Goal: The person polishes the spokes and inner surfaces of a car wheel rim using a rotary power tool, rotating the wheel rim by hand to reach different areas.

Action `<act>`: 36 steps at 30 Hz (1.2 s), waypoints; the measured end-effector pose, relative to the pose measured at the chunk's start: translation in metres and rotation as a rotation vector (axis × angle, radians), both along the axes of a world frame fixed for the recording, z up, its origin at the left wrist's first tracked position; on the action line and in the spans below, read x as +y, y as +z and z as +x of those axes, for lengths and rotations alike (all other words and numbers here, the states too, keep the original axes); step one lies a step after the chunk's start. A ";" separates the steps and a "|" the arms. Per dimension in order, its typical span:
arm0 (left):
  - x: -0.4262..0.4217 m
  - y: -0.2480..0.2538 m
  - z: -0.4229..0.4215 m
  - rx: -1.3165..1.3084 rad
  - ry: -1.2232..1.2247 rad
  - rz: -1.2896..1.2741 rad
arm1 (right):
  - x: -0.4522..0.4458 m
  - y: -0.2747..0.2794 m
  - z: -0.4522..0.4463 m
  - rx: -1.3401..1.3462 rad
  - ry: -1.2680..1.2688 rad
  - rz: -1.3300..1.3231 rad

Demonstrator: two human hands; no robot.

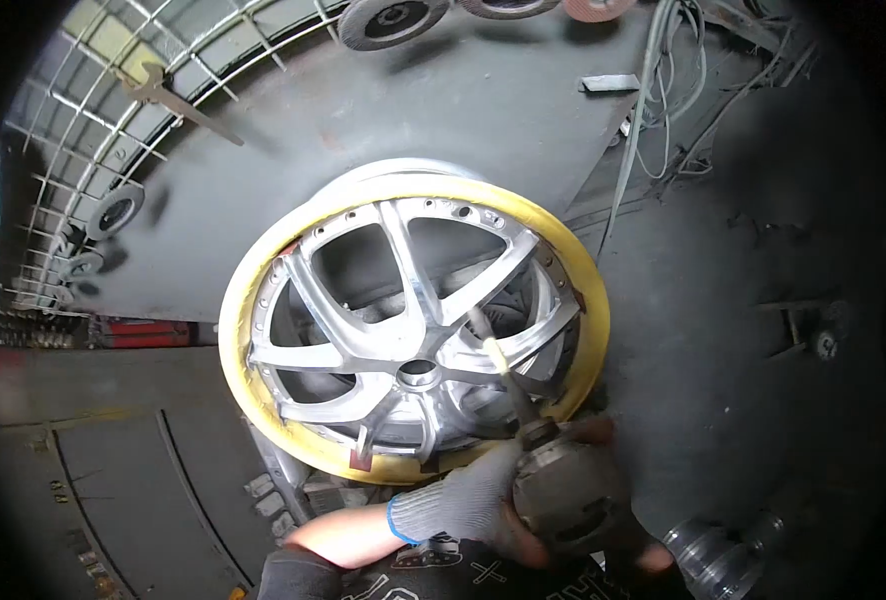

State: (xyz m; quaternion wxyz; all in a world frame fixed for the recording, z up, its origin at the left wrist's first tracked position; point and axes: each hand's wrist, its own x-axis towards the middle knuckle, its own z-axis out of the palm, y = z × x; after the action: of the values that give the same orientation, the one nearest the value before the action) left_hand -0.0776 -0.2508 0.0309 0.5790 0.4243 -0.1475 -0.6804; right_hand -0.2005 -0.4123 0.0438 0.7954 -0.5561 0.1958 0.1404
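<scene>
An alloy wheel rim point(403, 340) with bare silver spokes stands before me, its outer lip wrapped in yellow tape point(233, 350). My left hand point(463, 500), in a grey knit glove with a blue cuff, is closed around the side of a die grinder point(568, 490). My right hand point(653, 556) shows only in part at the grinder's rear; dark shadow and the tool body cover most of it, and it appears to grip there. The grinder's slim pale tip point(493, 345) points up and left, over the spokes right of the centre bore. Whether the tip touches metal cannot be made out.
A wire grid point(93, 120) at upper left carries a wrench point(178, 100) and abrasive discs point(116, 212). More flap discs point(393, 20) hang at the top. Cables point(653, 90) dangle at upper right. A clear plastic bottle point(713, 555) lies at lower right.
</scene>
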 end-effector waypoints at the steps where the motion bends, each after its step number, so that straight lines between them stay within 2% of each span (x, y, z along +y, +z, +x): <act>1: 0.007 -0.006 -0.001 -0.003 0.018 -0.015 | -0.001 0.000 0.001 -0.072 0.088 -0.087; 3: 0.020 -0.019 -0.003 -0.088 0.086 -0.123 | -0.005 -0.003 0.005 -0.446 0.260 -0.723; 5: 0.028 -0.034 -0.004 -0.263 0.165 -0.213 | -0.001 -0.006 0.010 -0.277 0.228 -0.438; 6: 0.033 -0.041 -0.005 -0.245 0.196 -0.182 | 0.001 -0.006 0.013 -0.220 0.212 -0.342; 7: 0.043 -0.049 -0.008 0.160 0.268 -0.004 | 0.001 -0.002 0.020 -0.267 0.164 -0.393; 9: 0.026 -0.035 -0.017 0.617 0.583 0.195 | 0.001 0.003 0.027 -0.306 0.112 -0.435; 10: 0.033 -0.034 -0.012 0.620 0.580 0.203 | 0.001 0.005 0.029 -0.284 0.128 -0.406; 11: 0.045 -0.031 -0.003 0.273 0.395 0.056 | 0.001 0.007 0.031 -0.263 0.144 -0.378; 13: 0.046 -0.037 0.001 0.123 0.279 -0.044 | 0.002 0.016 0.037 -0.238 0.157 -0.375; 18: 0.049 -0.044 0.007 0.168 0.240 -0.014 | 0.010 0.012 0.046 -0.236 0.160 -0.414; 21: 0.052 -0.046 0.016 0.189 0.266 -0.005 | 0.012 0.020 0.064 -0.451 0.081 -0.685; 23: 0.050 -0.051 0.022 0.204 0.299 -0.005 | 0.015 0.020 0.066 -0.244 0.145 -0.520; 26: 0.050 -0.060 0.027 0.237 0.346 0.006 | 0.024 0.011 0.073 -0.178 0.110 -0.483; 30: 0.058 -0.062 0.023 0.297 0.334 0.025 | 0.025 0.017 0.072 -0.322 0.079 -0.605; 32: 0.063 -0.055 0.016 0.293 0.289 0.020 | 0.024 0.021 0.060 -0.102 0.200 -0.420; 36: 0.074 -0.053 -0.006 0.320 0.190 0.047 | 0.028 0.018 0.042 -0.263 0.187 -0.515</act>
State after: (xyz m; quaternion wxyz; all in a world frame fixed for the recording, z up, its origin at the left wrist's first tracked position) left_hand -0.0840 -0.1764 -0.0224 0.6467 0.3360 0.0033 -0.6847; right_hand -0.1584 -0.3842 0.0616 0.6305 -0.7685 0.0680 0.0854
